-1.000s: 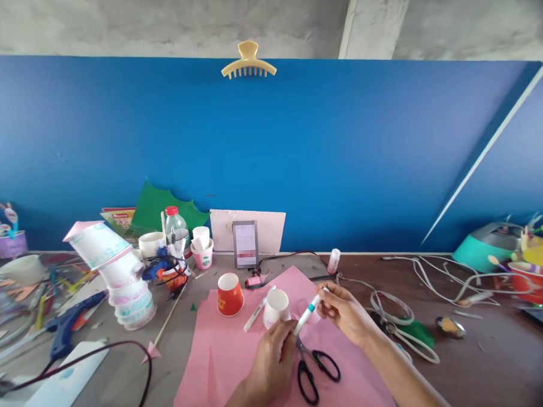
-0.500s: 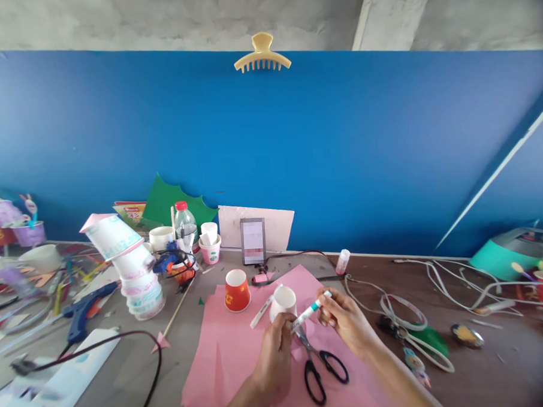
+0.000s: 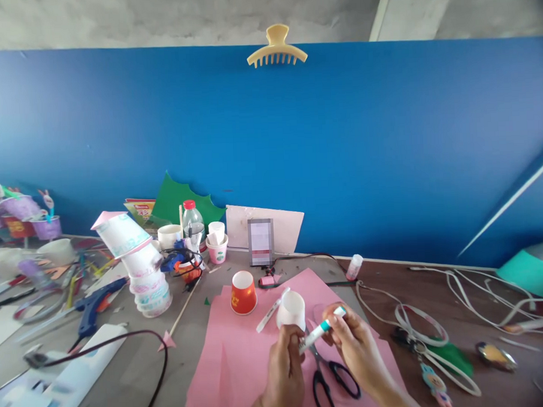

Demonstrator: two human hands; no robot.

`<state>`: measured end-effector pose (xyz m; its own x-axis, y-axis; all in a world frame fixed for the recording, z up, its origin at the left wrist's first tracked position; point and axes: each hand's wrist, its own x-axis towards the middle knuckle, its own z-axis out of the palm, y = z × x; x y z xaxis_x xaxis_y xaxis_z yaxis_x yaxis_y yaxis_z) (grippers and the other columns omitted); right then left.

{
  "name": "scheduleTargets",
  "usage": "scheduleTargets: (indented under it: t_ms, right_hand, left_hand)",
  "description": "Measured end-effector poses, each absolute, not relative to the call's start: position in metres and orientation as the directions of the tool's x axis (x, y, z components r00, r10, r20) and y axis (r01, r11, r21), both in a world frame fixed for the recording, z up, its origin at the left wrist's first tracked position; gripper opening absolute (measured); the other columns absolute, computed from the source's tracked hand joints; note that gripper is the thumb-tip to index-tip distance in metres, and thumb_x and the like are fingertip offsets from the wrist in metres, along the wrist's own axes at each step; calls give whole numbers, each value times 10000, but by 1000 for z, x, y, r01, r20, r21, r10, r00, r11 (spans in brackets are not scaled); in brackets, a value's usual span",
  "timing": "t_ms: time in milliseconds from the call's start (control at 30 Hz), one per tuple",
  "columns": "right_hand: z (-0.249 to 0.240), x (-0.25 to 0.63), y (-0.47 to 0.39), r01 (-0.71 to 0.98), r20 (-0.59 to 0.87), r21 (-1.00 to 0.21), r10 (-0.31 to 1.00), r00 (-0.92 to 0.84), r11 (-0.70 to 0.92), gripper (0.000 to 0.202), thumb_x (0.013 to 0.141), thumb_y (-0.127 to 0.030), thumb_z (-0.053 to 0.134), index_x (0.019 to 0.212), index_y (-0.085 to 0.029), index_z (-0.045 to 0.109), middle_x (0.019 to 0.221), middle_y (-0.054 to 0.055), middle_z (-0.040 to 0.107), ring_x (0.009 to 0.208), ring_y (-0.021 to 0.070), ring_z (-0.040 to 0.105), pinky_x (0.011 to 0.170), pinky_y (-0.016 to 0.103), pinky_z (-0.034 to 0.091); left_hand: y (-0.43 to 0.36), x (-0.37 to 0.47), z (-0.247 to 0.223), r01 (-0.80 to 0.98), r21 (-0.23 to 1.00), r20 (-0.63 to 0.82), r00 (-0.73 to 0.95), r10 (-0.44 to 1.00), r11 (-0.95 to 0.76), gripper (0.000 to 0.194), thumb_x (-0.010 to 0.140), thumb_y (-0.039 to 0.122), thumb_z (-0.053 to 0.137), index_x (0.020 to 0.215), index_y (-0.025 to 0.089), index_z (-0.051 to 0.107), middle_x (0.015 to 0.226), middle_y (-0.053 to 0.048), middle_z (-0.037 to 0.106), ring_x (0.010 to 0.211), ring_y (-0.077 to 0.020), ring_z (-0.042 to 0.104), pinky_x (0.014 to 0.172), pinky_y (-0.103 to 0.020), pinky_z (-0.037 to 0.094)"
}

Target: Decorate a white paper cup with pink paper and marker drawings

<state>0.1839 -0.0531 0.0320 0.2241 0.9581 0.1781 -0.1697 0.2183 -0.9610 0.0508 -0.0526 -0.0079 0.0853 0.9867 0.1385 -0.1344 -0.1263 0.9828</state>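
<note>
A white marker with a teal band [image 3: 321, 329] is held between my two hands above the pink paper [image 3: 242, 361]. My left hand [image 3: 283, 365] is closed round its lower left end. The fingers of my right hand [image 3: 356, 344] pinch the upper end, near the teal tip. Just behind my left fingers an upturned white paper cup [image 3: 291, 310] stands on the paper. Scissors with black handles [image 3: 322, 364] lie partly beneath the marker and hands. A second white marker [image 3: 269, 315] rests left of the white cup, beside a red paper cup [image 3: 244, 299].
To the left are a leaning stack of decorated paper cups [image 3: 150, 287], a blue glue gun [image 3: 89, 310] and a dark cable [image 3: 158, 346]. A bottle with a red cap [image 3: 192, 225] stands at the back. White cables [image 3: 424, 338] and a keychain [image 3: 432, 379] lie to the right.
The view has turned slightly left, so things sit farther right in the picture. Both hands stay on the marker and appear slightly lower.
</note>
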Motion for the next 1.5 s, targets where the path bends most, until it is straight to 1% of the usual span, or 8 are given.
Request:
scheduleTargets:
  t_ms: [333,533,733,833,967,1133,1267,1500]
  right_hand:
    - [35,153,-68,-68,213,-967,925,316,246,430,791,-620,641,742,-195,606,552,-54,410,483,100,342,450,227,312]
    - [40,155,-61,-54,169,-982,970,173,181,485,817,-659,567,702,-188,585,504,-63,363,456,98,303,434,238,281]
    - [42,227,-32,421,216,-907,890,402,30,512,866,-671,374,677,-222,533,550,-13,506,481,156,484,480,270,407]
    - [24,260,-16,529,207,-847,881,426,-56,387,778,-594,517,651,-230,549,527,11,556,488,203,553,495,298,423]
    - [2,278,-8,635,257,-764,847,465,-117,333,741,-440,551,946,-190,635,703,77,666,688,293,665,638,370,483]
    - [4,272,-16,775,331,-632,905,266,4,380,827,-351,513,1129,-163,648,1062,164,676,936,308,650,815,425,491]
    - [12,260,-23,785,279,-594,960,1,172,306,788,-270,634,1082,-233,713,1083,74,720,998,242,656,910,346,491]
    - [3,246,-25,838,283,-472,947,-150,274,334,791,-186,657,1115,-229,723,1153,112,715,1172,334,565,1029,507,395]
  left_hand:
    - [-37,38,6,-59,979,196,51,979,-193,547,882,690,373,839,186,582,700,-8,547,586,-124,482,524,-225,455]
    - [-39,34,-6,-71,926,375,273,886,-370,424,973,515,324,1112,179,542,743,-17,582,607,-138,514,559,-253,455]
    - [-27,30,-8,221,852,475,53,879,-474,217,953,346,427,1068,201,540,965,-73,583,869,-199,576,790,-363,506]
    - [-21,31,-11,315,825,485,33,874,-469,246,927,310,466,1149,219,515,1156,-108,538,1083,-247,545,919,-445,481]
    - [-19,33,-18,356,808,479,63,875,-468,368,903,305,510,1260,232,459,1266,-130,499,1191,-279,510,979,-496,454]
    - [-15,36,-24,337,820,454,111,884,-463,492,872,254,528,1341,227,380,1343,-145,502,1259,-296,487,1017,-520,436]
    - [-10,39,-32,359,809,458,112,882,-465,556,837,245,540,1364,200,366,1372,-163,511,1289,-319,476,1040,-540,419]
    - [-8,43,-46,472,703,549,115,828,-532,572,865,267,517,1398,165,336,1360,-191,516,1300,-353,457,1031,-592,403]
